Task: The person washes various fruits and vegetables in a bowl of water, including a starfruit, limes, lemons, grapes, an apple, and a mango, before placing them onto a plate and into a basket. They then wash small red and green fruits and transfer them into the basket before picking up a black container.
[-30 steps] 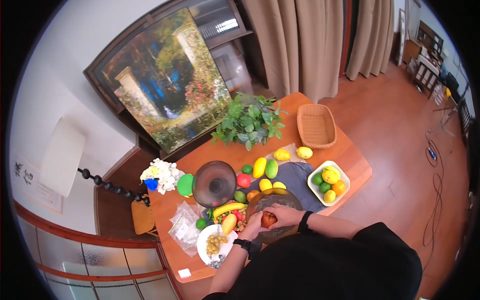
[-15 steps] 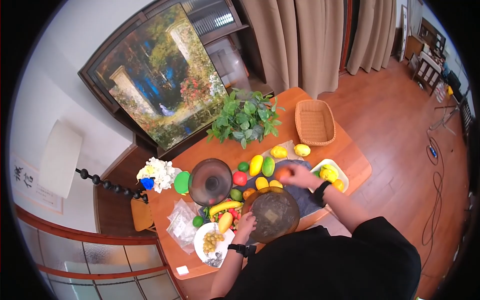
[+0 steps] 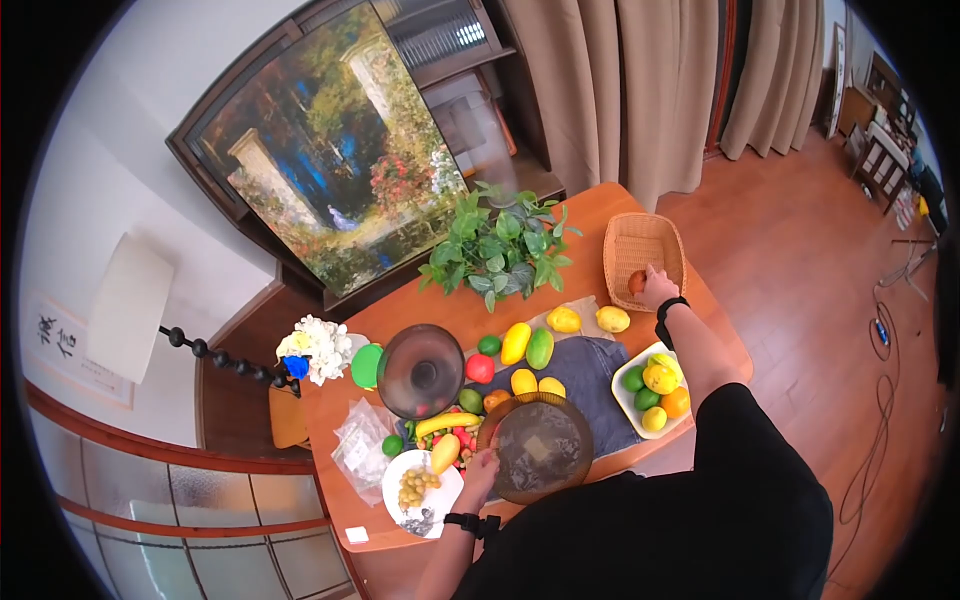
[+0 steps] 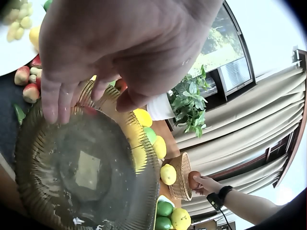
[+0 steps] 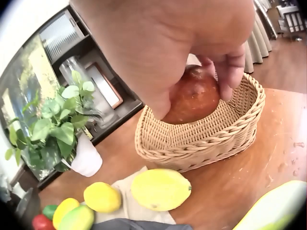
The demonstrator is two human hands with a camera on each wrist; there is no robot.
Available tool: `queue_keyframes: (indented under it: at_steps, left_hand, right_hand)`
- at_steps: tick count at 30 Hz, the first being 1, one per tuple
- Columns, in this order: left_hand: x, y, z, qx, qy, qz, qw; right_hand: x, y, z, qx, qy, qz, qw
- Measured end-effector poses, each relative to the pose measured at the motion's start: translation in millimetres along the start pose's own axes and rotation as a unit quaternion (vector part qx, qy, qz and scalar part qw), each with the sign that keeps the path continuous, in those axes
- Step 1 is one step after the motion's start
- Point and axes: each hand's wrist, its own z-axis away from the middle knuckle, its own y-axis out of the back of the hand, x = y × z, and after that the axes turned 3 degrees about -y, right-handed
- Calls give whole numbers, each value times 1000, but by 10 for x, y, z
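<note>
In the head view my right hand [image 3: 657,289] is over the wicker basket [image 3: 643,228] at the far right of the table. It grips a round reddish-brown fruit [image 5: 194,98] between thumb and fingers, above the basket's woven rim in the right wrist view. My left hand [image 3: 481,474] is by the left rim of the amber glass bowl [image 3: 545,412]. Its fingers [image 4: 64,103] extend loosely over the rim in the left wrist view, with the thumb apart. Water and a pale square patch show in the bowl.
Yellow fruits [image 5: 161,189] lie in front of the basket. A white dish [image 3: 650,428] of citrus stands at the right. A dark glass dish [image 3: 421,371], a banana [image 3: 448,423], and a plate [image 3: 404,465] with grapes are left of the bowl. A leafy plant [image 3: 500,245] stands behind.
My right hand has lifted the reddish-brown fruit from the glass bowl and carried it rightward and away to the basket. My left hand has left the fruit and moved to the bowl's left rim.
</note>
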Motion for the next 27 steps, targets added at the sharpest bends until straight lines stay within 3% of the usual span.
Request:
queue_keyframes:
  at_steps: [8, 10, 15, 17, 19, 20, 22, 23, 25, 27]
  left_hand:
    - [152, -72, 205, 14, 10, 20, 1000]
    - [87, -62, 186, 14, 16, 25, 999]
    - [42, -105, 139, 7, 9, 48, 999]
    - [124, -137, 162, 32, 8, 80, 996]
    - [166, -140, 173, 31, 4, 83, 996]
    - [186, -130, 171, 30, 1, 84, 996]
    - [151, -128, 134, 31, 0, 73, 997]
    - [127, -135, 110, 32, 2, 61, 998]
    - [67, -143, 80, 23, 4, 59, 998]
    - [20, -143, 51, 17, 5, 56, 998]
  right_hand:
    - [191, -734, -626, -112, 78, -18, 991]
    - [186, -801, -594, -25, 30, -41, 998]
    - [309, -930, -618, -43, 82, -26, 995]
    - [216, -782, -416, -46, 92, -47, 994]
    - [-36, -362, 133, 43, 65, -2, 997]
    - [-57, -376, 190, 45, 67, -2, 997]
    - [-124, -365, 292, 196, 305, 23, 932]
    - [-187, -406, 364, 198, 307, 24, 931]
    - [-347, -530, 575, 105, 425, 89, 895]
    - [-404, -769, 571, 123, 396, 121, 902]
